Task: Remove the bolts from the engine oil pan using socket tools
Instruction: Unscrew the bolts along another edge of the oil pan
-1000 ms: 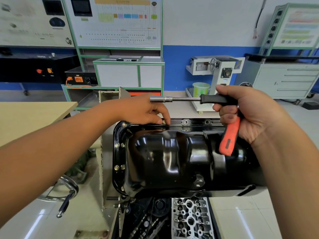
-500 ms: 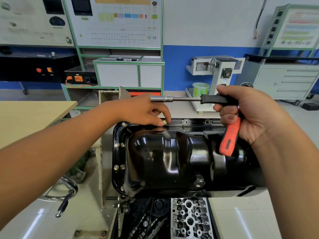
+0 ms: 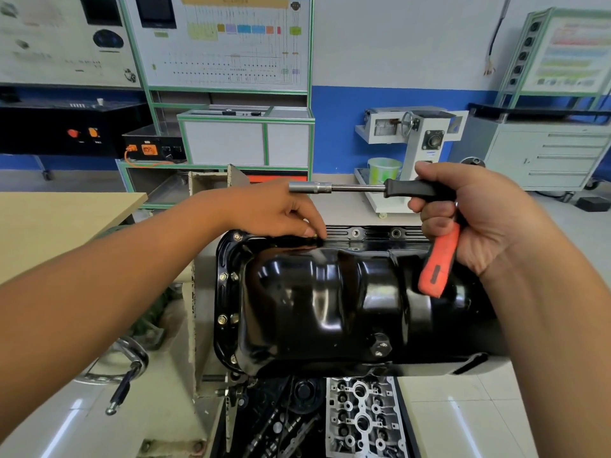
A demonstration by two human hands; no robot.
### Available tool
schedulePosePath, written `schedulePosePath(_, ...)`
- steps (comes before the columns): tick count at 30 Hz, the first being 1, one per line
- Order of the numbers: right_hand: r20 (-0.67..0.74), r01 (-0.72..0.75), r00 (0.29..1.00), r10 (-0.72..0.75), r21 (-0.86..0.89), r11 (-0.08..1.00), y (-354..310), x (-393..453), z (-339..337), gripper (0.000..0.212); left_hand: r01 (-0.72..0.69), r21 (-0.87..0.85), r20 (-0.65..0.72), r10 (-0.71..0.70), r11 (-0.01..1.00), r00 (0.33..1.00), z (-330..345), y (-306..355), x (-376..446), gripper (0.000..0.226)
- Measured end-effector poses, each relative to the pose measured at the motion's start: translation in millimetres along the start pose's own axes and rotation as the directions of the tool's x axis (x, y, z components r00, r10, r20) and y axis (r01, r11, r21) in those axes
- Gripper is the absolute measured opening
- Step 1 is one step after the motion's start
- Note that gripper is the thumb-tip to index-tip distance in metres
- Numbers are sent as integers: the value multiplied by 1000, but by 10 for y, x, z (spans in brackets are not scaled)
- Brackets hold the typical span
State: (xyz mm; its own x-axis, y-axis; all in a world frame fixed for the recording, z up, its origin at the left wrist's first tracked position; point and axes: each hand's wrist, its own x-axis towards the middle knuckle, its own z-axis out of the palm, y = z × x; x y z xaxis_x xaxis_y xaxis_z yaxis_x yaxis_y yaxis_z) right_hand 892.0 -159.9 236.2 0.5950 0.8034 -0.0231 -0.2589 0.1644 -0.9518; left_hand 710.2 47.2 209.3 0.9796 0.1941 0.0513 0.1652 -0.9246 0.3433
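The left hand (image 3: 274, 211) pinches a loosened bolt (image 3: 314, 236) on the oil pan (image 3: 330, 305) flange; the right hand (image 3: 479, 213) holds two socket tools (image 3: 390, 188); the bolt could slip from the fingertips and fall down

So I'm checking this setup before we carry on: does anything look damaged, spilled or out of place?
Nothing stands out. The oil pan sits square, its far flange holes are already bare, and the left hand pinches a bolt there. The right hand grips two tools.

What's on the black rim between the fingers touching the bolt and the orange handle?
In the head view, the oil pan flange between the left hand at the bolt and the orange handle shows two empty bolt holes and slots.
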Motion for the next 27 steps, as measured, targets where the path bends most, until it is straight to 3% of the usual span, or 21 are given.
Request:
schedulePosePath(5,3,4,1000,-4,1,1000,1,-3,2,15,-36,-9,-91,35,999,995,25,-21,35,27)
schedulePosePath(12,-10,9,1000,-9,-8,1000,3,-7,6,14,1,-49,-12,-1,999,1000,-10,1,17,17)
schedulePosePath(19,-10,7,1000,-7,-11,1000,4,-10,12,12,-3,-75,-93,-3,997,996,39,8,61,3)
schedulePosePath(24,-12,0,1000,0,-13,1000,2,-7,11,12,-16,-145,-22,13,989,1000,5,1,38,13)
schedulePosePath(27,-10,-5,1000,5,-11,1000,10,-4,14,12,-22,-78,-12,21,997,1000,15,-6,66,17)
